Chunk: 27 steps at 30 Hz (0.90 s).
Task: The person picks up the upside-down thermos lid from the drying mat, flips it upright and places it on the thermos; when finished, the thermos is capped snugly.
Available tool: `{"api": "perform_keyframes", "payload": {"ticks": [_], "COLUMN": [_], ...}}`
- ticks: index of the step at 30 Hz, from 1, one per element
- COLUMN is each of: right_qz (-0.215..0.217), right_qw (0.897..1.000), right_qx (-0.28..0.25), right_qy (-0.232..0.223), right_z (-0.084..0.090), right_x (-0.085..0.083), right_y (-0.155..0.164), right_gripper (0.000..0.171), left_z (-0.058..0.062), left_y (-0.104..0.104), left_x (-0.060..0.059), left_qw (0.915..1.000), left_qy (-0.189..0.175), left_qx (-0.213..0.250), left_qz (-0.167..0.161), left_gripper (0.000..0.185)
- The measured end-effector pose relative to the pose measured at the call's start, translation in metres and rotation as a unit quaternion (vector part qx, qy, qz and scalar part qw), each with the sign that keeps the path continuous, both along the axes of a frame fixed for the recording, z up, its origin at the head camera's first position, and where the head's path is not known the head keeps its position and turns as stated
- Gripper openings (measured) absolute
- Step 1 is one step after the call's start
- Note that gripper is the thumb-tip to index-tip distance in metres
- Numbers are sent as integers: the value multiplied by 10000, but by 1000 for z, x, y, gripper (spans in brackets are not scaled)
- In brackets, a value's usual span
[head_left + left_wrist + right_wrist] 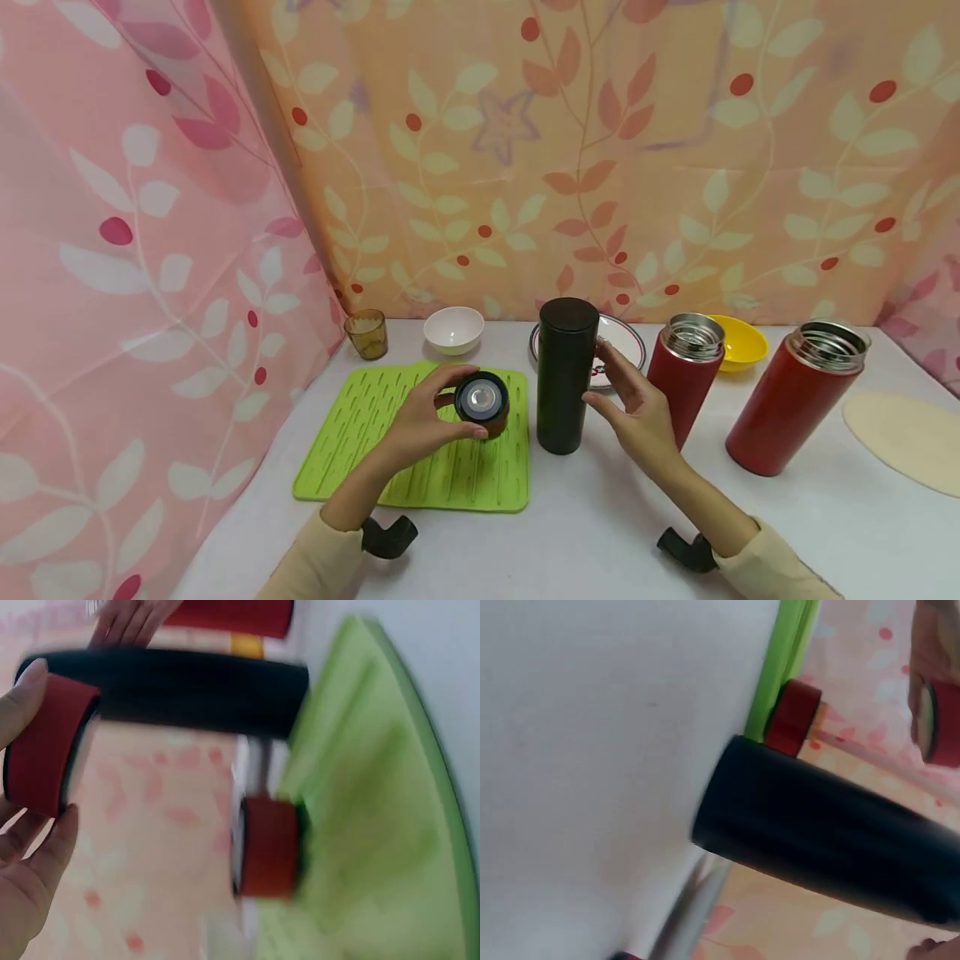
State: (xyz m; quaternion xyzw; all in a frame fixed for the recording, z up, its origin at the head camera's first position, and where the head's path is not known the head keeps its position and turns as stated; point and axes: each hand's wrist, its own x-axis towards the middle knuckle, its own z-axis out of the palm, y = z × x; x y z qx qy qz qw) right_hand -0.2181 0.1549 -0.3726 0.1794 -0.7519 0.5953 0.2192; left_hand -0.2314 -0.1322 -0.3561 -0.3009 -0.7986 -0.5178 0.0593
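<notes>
My left hand (427,421) grips a red flask lid with a black rim (482,398) above the green drying mat (360,450). The lid's pale underside faces the head camera. A second red lid (270,847) sits on the mat in the left wrist view, and largely behind the held one from the head. Just right of the mat, a tall black flask (566,375) stands upright on the table. My right hand (637,408) is at its right side, thumb and fingers spread, fingertips right by its wall.
Two red flasks without lids (686,367) (795,400) stand to the right. Along the back are an amber glass (366,335), a white bowl (453,331), a patterned plate (626,342) and a yellow bowl (738,342). A beige round mat (907,437) lies far right.
</notes>
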Motion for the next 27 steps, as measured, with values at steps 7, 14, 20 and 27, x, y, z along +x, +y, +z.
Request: {"api": "perform_keyframes", "payload": {"ticks": [7,14,20,27], "right_qz": [171,1083,1190,1488], "right_qw": [9934,9936,9927,9881], "right_qx": [-639,-224,-108,-358], "right_qy": [934,237,-128,133], "right_z": [20,24,21,20], "right_x": [28,44,42,40], "right_y": [-6,-15,-14,-11], "right_gripper": [52,46,42,47], "left_z": [24,48,39,24], "left_y": [39,65,73,71], "left_x": [26,48,44,29], "left_qw": [9936,9786,9775,9878], "left_qy": [934,1663,1755,828], "left_qx": [466,756,762,1083], "left_qz": [-420,-944,-887,-749], "left_gripper": [75,69,71,53]}}
